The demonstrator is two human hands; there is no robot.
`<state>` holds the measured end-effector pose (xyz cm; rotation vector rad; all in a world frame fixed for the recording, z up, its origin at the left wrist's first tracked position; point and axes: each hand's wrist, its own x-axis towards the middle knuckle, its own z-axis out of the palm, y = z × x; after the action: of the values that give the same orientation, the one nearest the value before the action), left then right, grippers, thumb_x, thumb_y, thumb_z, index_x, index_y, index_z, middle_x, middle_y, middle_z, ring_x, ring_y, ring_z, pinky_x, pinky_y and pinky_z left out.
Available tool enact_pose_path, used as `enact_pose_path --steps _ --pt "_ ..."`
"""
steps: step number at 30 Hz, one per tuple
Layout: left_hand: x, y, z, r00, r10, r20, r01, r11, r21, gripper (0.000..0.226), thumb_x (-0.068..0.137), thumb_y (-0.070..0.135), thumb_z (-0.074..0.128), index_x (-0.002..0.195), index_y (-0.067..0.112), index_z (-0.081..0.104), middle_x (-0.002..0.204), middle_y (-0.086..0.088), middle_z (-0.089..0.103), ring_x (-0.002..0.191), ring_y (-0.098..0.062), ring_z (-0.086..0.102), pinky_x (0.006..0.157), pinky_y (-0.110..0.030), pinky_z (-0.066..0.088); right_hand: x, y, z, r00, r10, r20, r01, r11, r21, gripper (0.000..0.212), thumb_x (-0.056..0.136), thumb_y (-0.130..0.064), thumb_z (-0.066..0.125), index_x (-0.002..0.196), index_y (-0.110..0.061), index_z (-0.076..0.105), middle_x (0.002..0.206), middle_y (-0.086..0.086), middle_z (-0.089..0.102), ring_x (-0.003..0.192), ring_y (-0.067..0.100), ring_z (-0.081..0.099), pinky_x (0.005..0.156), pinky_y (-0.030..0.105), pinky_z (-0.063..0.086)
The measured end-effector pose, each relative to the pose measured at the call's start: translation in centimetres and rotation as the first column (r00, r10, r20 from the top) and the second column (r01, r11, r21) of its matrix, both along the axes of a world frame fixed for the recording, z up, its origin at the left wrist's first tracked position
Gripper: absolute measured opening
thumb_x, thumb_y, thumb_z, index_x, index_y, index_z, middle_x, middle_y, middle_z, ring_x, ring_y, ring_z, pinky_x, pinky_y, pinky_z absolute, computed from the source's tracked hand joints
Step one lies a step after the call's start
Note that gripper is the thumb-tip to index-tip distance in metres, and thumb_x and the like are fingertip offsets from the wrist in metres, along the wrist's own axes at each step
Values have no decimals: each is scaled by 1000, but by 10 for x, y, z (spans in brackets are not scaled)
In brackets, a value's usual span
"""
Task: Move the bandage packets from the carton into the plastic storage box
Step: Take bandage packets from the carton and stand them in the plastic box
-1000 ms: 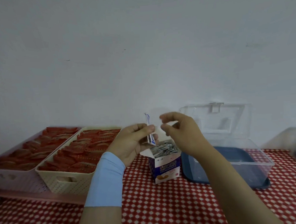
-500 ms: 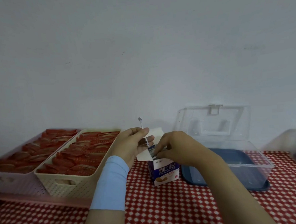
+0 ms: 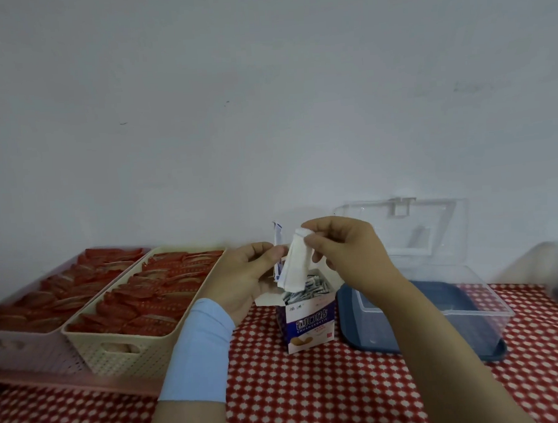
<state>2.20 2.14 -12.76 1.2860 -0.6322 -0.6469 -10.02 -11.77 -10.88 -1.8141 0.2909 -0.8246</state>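
Bandage packets, small white paper sachets (image 3: 309,290), are not in the clear plastic storage box with a blue base (image 3: 471,330), open right of the hands; they fill the purple-and-white cardboard carton (image 3: 309,326) beneath them. The right hand (image 3: 347,249) pinches a white folded strip (image 3: 295,265); the left hand (image 3: 242,278) grips one blue-edged packet (image 3: 276,232)

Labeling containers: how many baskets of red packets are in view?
2. The cream basket stands left of the carton; the pink basket sits beside it at far left, cropped by the frame edge. Others may lie outside view.
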Motion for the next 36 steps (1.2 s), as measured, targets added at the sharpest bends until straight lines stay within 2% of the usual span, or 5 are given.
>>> enact_pose_path --steps 6,10,14,25,36 --pt "-19 -3 8 967 -216 -134 199 972 -129 40 95 20 52 124 -8 58 119 -29 66 112 -41 65 88 -45 58 -3 4 8 995 -58 78 57 998 20 13 91 -7 67 92 -15 78 72 -2 73 59 0 60 54 12 46" --pt "-28 -6 11 940 -280 -195 252 955 -160 52 84 23 59 126 -9 56 114 -25 69 102 -35 71 79 -38 62 -4 11 8 996 -54 73 56 998 -16 10 93 -6 65 92 -8 75 81 2 72 62 -5 63 50 10 48" --pt "-29 -7 9 938 -290 -192 265 953 -146 51 81 20 62 124 -7 56 103 -18 72 92 -26 73 74 -33 61 -2 12 6 999 -42 19 42 999 -8 10 92 -15 67 88 -19 75 91 -5 74 76 9 71 59 28 59" --pt "-31 9 18 882 -445 -156 429 894 -131 49 90 20 54 132 -5 50 105 -19 71 89 -31 72 72 -43 63 -5 7 11 978 141 153 -185 925 331 23 89 -1 69 109 -11 73 87 5 73 76 13 71 70 22 56" --pt "-22 9 15 909 -391 -143 390 920 -36 38 90 24 56 123 5 58 111 -16 72 77 -22 70 64 -31 60 -4 7 9 991 116 67 -129 961 243 21 91 -4 67 103 -16 78 93 4 78 81 17 72 76 28 60"
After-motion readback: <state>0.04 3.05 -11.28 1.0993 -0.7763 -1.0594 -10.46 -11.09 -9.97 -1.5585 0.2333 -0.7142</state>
